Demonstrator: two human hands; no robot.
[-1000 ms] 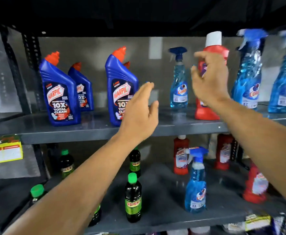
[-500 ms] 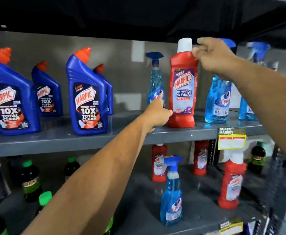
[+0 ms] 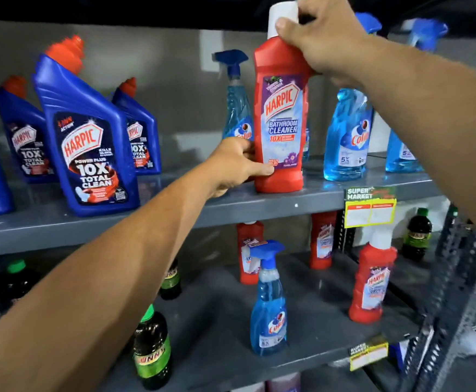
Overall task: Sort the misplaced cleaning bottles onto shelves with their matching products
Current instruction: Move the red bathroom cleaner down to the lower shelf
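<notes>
A red Harpic bathroom cleaner bottle (image 3: 282, 131) with a white cap stands upright on the upper grey shelf (image 3: 259, 207), among blue Colin spray bottles (image 3: 347, 137). My right hand (image 3: 318, 38) grips its neck and shoulder from the right. My left hand (image 3: 239, 165) holds its lower left side near the base. On the lower shelf (image 3: 316, 329) a lone blue spray bottle (image 3: 268, 304) stands among red Harpic bottles (image 3: 372, 281).
Blue Harpic toilet cleaner bottles (image 3: 90, 140) fill the upper shelf's left part. Dark bottles with green caps (image 3: 152, 349) stand at the lower left. A yellow price tag (image 3: 369, 207) hangs on the shelf edge. A perforated metal upright (image 3: 451, 278) runs down the right.
My right hand has closed around the red bottle's neck, and my left hand has come against its base. The view has moved closer to the shelf and shifted right.
</notes>
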